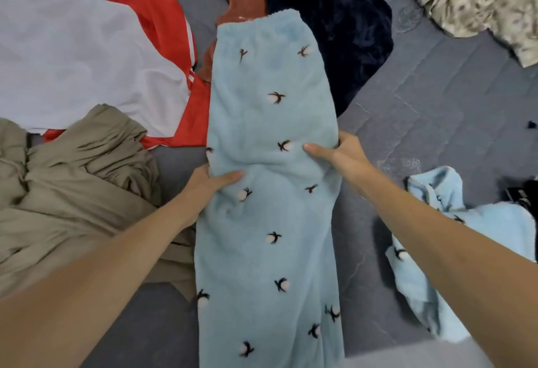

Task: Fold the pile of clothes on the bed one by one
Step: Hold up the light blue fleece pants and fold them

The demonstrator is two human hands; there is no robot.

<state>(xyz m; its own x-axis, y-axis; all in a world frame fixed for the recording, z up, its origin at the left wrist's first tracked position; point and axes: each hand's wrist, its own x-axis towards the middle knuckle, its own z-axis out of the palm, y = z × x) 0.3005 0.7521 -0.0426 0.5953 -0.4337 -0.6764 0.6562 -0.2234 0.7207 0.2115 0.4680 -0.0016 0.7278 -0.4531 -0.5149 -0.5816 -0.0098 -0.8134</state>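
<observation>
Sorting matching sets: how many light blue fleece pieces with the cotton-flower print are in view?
2: the light blue trousers gripped at mid-length by both hands, and a crumpled light blue piece on the bed to their right. Others may be hidden.

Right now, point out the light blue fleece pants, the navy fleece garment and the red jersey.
light blue fleece pants (pixel 267 123), head view, upper front panel
navy fleece garment (pixel 343 36), head view, middle of the dark pile
red jersey (pixel 157 15), head view, upper red panel

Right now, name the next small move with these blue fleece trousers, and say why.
Probably lift the pinched middle and carry it toward the waistband, halving the trousers. The left hand and right hand each grip an opposite edge mid-length, and the fabric already lies long and narrow.
</observation>
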